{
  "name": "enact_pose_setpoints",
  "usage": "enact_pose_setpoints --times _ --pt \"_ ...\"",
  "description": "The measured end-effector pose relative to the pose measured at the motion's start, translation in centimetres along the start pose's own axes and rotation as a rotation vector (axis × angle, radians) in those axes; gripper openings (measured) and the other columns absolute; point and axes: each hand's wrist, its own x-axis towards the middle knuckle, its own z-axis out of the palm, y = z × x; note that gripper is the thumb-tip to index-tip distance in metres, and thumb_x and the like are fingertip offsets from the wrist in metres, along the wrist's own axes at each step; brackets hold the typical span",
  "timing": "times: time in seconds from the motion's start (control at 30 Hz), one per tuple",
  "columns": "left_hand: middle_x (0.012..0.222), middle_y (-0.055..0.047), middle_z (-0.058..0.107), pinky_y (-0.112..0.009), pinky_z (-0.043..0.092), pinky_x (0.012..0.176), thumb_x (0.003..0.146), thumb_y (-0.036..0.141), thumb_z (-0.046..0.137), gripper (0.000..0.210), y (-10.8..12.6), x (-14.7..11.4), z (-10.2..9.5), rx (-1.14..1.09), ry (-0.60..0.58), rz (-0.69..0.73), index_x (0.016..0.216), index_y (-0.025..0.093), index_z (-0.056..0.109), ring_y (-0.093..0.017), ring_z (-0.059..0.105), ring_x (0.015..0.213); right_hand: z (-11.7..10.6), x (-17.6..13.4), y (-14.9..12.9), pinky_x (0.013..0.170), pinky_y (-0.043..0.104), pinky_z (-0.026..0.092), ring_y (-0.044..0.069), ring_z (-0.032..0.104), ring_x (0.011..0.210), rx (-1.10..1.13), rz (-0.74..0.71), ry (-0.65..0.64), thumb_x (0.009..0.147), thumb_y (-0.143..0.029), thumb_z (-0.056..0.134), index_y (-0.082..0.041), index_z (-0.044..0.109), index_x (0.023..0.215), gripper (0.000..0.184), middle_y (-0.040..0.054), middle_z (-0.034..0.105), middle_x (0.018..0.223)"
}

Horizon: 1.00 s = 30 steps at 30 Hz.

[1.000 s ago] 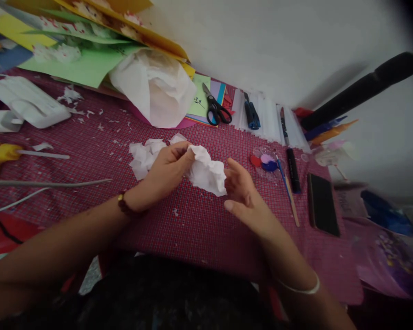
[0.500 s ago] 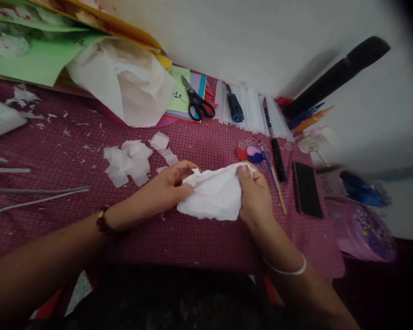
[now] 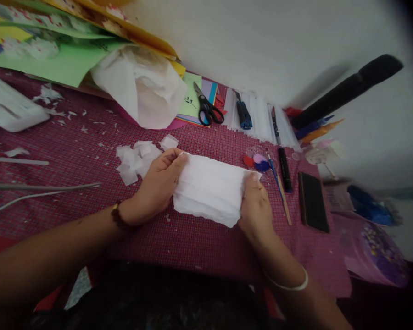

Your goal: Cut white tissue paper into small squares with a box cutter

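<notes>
A white tissue sheet (image 3: pixel 211 188) is stretched between my two hands, above the checked red tablecloth near the table's front. My left hand (image 3: pixel 160 181) pinches its upper left corner, thumb on top. With its thumb over the upper right edge, my right hand (image 3: pixel 257 201) grips the other side. The sheet looks folded in layers, and its lower edge is uneven. Just beyond my left hand lies a pile of small white paper squares (image 3: pixel 134 160), partly covered by that hand. To the right of the sheet are a paintbrush (image 3: pixel 278 185) and a small palette of paint (image 3: pixel 256 160).
Black scissors (image 3: pixel 208 110) lie on coloured paper at the back. A blue cutter (image 3: pixel 243 114) rests on clear sticks. A black marker (image 3: pixel 284 169) and a phone (image 3: pixel 313 201) lie on the right. A crumpled white sheet (image 3: pixel 141 87) stands back left; a glue gun (image 3: pixel 13 105) is farther left.
The tissue, bunched at its left end before, is now spread flat and taut. My left hand has moved left and up to its corner. The whole view has shifted slightly.
</notes>
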Motion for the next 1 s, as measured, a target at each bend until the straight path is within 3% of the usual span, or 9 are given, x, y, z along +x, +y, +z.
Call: enact_pose_setpoints --times 0.17,0.3,0.4,0.5,0.6,0.8,0.87,1.0 --pt "0.063 0.005 0.048 -0.018 0.037 0.048 0.087 0.034 0.07 0.025 -0.2 0.3 -0.2 -0.029 0.017 0.019 0.079 0.018 0.053 -0.006 0.042 0.053 -0.2 0.3 0.3 0.059 0.033 0.049 0.02 0.065 0.069 0.049 0.016 0.0 0.09 -0.069 0.051 -0.022 0.065 0.085 0.049 0.0063 0.072 0.076" --pt "0.07 0.002 0.055 -0.02 0.045 0.057 0.09 0.036 0.066 0.022 0.0 0.7 -0.4 -0.052 -0.045 0.077 0.081 0.019 0.055 -0.009 0.053 0.062 -0.4 0.8 1.2 0.059 0.031 0.049 0.016 0.062 0.066 0.115 0.029 -0.015 0.09 -0.061 0.058 -0.024 0.065 0.092 0.038 0.0029 0.071 0.079" --pt "0.073 0.002 0.059 -0.022 0.05 0.062 0.077 0.039 0.078 0.03 0.1 0.6 -0.6 -0.026 -0.17 0.013 0.087 0.019 0.059 -0.011 0.06 0.068 -0.5 1.1 1.7 0.057 0.03 0.046 0.015 0.06 0.065 0.148 0.045 -0.053 0.091 -0.059 0.058 -0.025 0.065 0.094 0.035 0.0016 0.069 0.077" --pt "0.07 0.003 0.061 -0.019 0.045 0.054 0.066 0.035 0.086 0.039 -0.1 0.2 -0.8 0.117 -0.267 -0.087 0.088 0.017 0.058 -0.009 0.057 0.06 -0.6 1.3 1.8 0.055 0.029 0.043 0.015 0.056 0.062 0.15 0.047 -0.107 0.089 -0.055 0.062 -0.024 0.064 0.092 0.031 -0.0002 0.065 0.073" --pt "0.066 0.005 0.06 -0.018 0.042 0.05 0.071 0.035 0.083 0.037 -0.2 -0.2 -0.8 0.184 -0.25 -0.112 0.088 0.018 0.055 -0.007 0.054 0.054 -0.8 1.6 1.6 0.054 0.028 0.041 0.013 0.052 0.059 0.16 0.015 -0.074 0.086 -0.052 0.066 -0.024 0.062 0.089 0.029 -0.0024 0.06 0.069" --pt "0.067 0.005 0.063 -0.018 0.044 0.049 0.067 0.029 0.086 0.039 0.0 -0.1 -0.7 0.087 -0.202 -0.111 0.089 0.019 0.055 -0.008 0.056 0.053 -1.2 1.9 0.7 0.058 0.028 0.044 0.013 0.053 0.061 0.155 -0.028 -0.02 0.086 -0.049 0.063 -0.025 0.056 0.085 0.025 -0.0035 0.057 0.068" --pt "0.073 0.002 0.067 -0.021 0.051 0.056 0.067 0.029 0.086 0.036 0.1 0.0 -0.8 0.036 -0.273 -0.115 0.088 0.018 0.059 -0.01 0.061 0.059 -1.4 2.0 0.5 0.057 0.028 0.043 0.014 0.054 0.061 0.121 -0.042 0.038 0.088 -0.052 0.06 -0.026 0.054 0.086 0.026 -0.0033 0.057 0.068" --pt "0.08 -0.003 0.073 -0.031 0.059 0.075 0.067 0.024 0.085 0.025 0.1 -0.2 -0.9 0.102 -0.581 -0.227 0.085 0.018 0.068 -0.017 0.069 0.074 -1.6 2.6 0.3 0.057 0.03 0.044 0.018 0.061 0.069 0.043 -0.077 0.106 0.091 -0.055 0.051 -0.028 0.053 0.095 0.027 0.0017 0.065 0.081"
